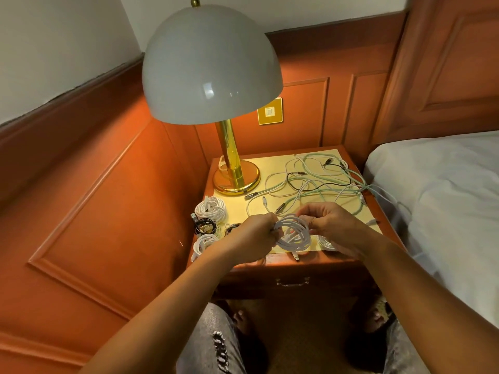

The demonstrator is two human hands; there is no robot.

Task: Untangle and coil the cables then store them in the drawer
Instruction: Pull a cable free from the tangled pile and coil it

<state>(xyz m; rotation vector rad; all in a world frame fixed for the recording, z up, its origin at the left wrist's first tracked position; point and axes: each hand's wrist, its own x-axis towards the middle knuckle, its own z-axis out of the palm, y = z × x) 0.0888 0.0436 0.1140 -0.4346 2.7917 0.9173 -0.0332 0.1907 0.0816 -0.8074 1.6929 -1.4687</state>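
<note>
1. The fingers of the left hand (260, 233) are curled tight on the near-left rim of a white coil (294, 234), pinching the loops together, I'd say so they cannot spring apart.
2. The right hand (328, 221) comes over the coil's far side, its fingers bent and nipping the strand at the top, apparently feeding or tucking the last turn. The coil hangs between both hands just above the front edge of the table (318, 259).
3. One plug end (296, 256) dangles below the coil at the table's lip, so this cable looks nearly wound but not tied off.
4. Finished coils sit at the left front corner, kept away from the mess: I count two white ones (211, 208) (204, 242) and two dark ones (205, 225) (232, 228). Another pale coil (326, 242) shows under the right wrist, partly hidden.
5. Behind the hands lies the loose tangle (318, 179), white, pale green and black strands crossing each other; how many cables it holds I cannot tell.
6. One drawer (293, 282) below the tabletop, closed, so nothing is stored yet.
7. One lamp (213, 66) stands at the back left.
</note>
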